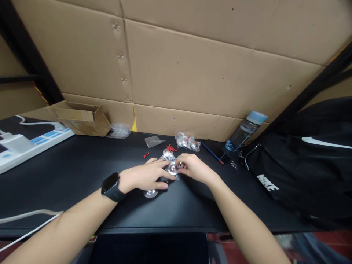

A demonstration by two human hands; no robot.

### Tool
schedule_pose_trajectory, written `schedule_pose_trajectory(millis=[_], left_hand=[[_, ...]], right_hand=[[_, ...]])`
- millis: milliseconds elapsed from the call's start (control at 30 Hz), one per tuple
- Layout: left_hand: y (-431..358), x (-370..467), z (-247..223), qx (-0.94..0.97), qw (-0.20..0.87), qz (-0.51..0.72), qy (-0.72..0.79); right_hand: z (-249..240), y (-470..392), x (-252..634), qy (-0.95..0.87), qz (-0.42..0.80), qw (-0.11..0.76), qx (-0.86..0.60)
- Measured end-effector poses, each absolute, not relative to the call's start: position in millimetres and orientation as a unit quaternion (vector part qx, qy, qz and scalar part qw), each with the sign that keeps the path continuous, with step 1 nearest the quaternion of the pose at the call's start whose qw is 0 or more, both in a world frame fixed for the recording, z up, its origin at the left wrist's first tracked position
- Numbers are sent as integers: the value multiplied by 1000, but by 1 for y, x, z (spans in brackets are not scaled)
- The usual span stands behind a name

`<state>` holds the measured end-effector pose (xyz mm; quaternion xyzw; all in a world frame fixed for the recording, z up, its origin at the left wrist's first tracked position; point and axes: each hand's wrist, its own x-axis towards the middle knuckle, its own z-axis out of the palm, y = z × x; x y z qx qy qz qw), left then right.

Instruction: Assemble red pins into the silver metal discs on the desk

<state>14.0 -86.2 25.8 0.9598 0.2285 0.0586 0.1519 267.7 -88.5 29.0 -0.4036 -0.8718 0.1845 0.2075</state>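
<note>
My left hand (154, 172), with a black watch on the wrist, lies with fingers spread over shiny silver discs on the black table. Its fingertips touch the edge of one silver round disc (172, 168) that has a bit of red at its centre. At the right side of this disc, my right hand (192, 167) has its fingers curled into a pinch; what they hold is too small to make out. Another silver disc (151, 193) shows partly below my left palm. Just beyond the hands are a clear-wrapped silver piece (168, 155) and a small pile of red cords (172, 147).
Behind are bagged silver discs (187, 141), an empty plastic bag (154, 141) and a single red cord (146, 155). A blue pen (211, 152), water bottle (244, 131) and black bag (302, 165) stand right. Left are a cardboard box (82, 119) and power strip (38, 145).
</note>
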Motion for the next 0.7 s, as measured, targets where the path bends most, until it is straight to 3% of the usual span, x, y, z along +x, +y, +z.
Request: schedule_pose_trajectory(millis=[200,700], left_hand=[[-86,13,28,953,152,32,258],[-85,7,30,953,175,51,243]], right_hand=[[21,-85,265,-883,214,185,-376],[4,-71,242,-868,-70,215,-442]])
